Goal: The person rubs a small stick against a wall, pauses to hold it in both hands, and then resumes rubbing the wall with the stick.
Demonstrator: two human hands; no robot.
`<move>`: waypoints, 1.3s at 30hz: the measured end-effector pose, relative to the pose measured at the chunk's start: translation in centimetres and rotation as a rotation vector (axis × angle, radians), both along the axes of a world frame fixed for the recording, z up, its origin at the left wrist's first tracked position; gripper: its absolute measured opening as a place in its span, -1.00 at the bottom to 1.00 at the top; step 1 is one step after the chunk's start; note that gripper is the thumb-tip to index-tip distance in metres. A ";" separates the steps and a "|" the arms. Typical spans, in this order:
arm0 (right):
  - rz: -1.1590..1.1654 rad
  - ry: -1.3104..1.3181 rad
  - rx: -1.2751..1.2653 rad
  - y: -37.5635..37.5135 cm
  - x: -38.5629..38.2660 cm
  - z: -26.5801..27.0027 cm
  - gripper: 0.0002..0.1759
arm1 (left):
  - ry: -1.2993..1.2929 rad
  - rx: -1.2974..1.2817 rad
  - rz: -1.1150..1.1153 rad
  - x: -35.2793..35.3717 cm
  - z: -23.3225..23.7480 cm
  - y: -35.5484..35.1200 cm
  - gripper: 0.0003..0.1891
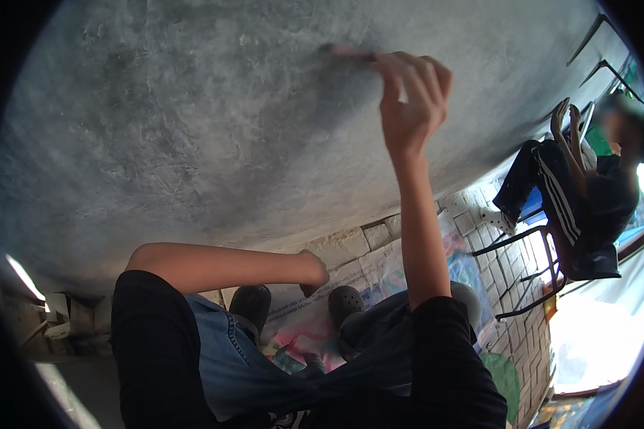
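Note:
My right hand (416, 96) is raised at the grey wall (193, 129), its fingers pinching a slim stick-like tool (352, 53). The tool points left, and its far end is at or close to the wall; motion blur hides its exact kind and whether it touches. Lower down, my left hand (313, 272) hangs in front of my knees with the forearm lying across. It looks curled closed, but its fingers are mostly turned away, so anything inside is hidden.
A printed plastic sheet (308, 325) lies on the brick floor (515, 314) under my clogs (345, 304). To the right, another person (587, 186) sits on a black-framed chair (551, 261) by the wall. Wooden pieces (68, 314) are at the lower left.

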State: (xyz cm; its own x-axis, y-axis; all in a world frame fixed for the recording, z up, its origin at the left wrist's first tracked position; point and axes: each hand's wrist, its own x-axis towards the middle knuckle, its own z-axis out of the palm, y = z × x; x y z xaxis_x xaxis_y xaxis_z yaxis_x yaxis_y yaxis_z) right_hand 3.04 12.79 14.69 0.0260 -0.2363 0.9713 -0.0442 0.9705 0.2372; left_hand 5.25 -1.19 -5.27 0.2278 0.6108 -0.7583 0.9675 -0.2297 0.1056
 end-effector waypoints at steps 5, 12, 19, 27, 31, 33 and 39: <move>-0.103 0.026 0.035 1.5 -0.2 -0.7 -0.74 | -0.090 0.028 -0.039 0.6 0.3 0.0 -0.62; -0.156 -0.003 0.077 -1.1 -0.7 -1.3 -0.72 | -0.064 -0.024 -0.026 0.9 0.1 -0.2 -0.60; -0.261 0.092 0.005 0.5 -0.3 -0.3 -0.86 | -0.077 0.005 -0.001 0.6 -0.2 -0.3 -0.57; -0.288 0.176 -0.053 1.1 0.2 -0.3 -0.74 | -0.046 0.081 0.127 -1.9 0.3 0.8 -0.55; -0.185 0.035 0.020 -1.8 -0.4 -1.4 -0.69 | 0.017 0.052 0.058 -1.9 -0.3 0.9 -0.53; -0.162 0.015 0.063 -1.3 -0.6 -1.4 -0.70 | -0.052 0.008 0.092 -1.8 -0.4 0.9 -0.56; -0.239 0.087 -0.048 0.7 0.0 -0.3 -0.77 | 0.001 0.013 0.109 -2.2 -1.0 0.7 -0.57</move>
State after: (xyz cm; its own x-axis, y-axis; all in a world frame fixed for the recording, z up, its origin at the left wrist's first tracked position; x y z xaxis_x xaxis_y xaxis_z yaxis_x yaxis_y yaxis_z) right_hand 3.03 13.44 14.43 0.0593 -0.1993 0.9781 0.2066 0.9611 0.1833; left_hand 3.02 -0.48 -6.30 0.1582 0.6416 -0.7506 0.9870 -0.1241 0.1020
